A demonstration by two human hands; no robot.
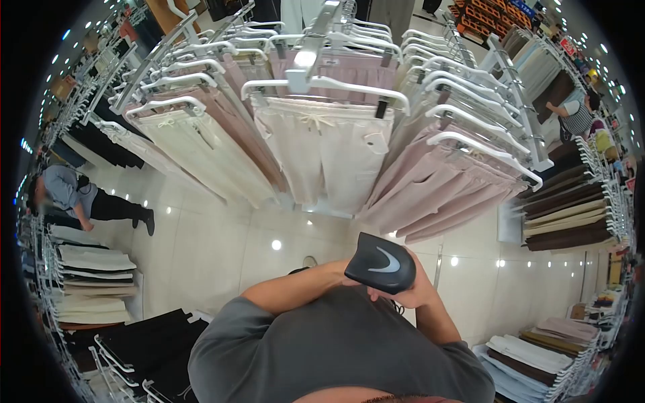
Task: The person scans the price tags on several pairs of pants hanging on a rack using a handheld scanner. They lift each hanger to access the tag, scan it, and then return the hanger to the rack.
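Observation:
A black handheld barcode scanner [380, 263] with a grey crescent mark is held in front of my chest. My right hand [420, 285] is closed around it from the right side, below its head. My left hand [349, 279] reaches in from the left, mostly hidden behind the scanner, so its fingers cannot be made out. A bit of dark coiled cable [398, 307] shows under the hands. Ahead, apart from both hands, hang cream trousers [322, 144] with a drawstring waist on a white hanger [336, 85].
Pink trousers [447, 178] hang at right, cream trousers [198, 144] at left, on metal rails. Black trousers [151, 356] hang near my left elbow; folded-over garments [531, 356] are at lower right. One person [74, 191] stands at left, another [576, 117] at far right. The floor [222, 248] is glossy tile.

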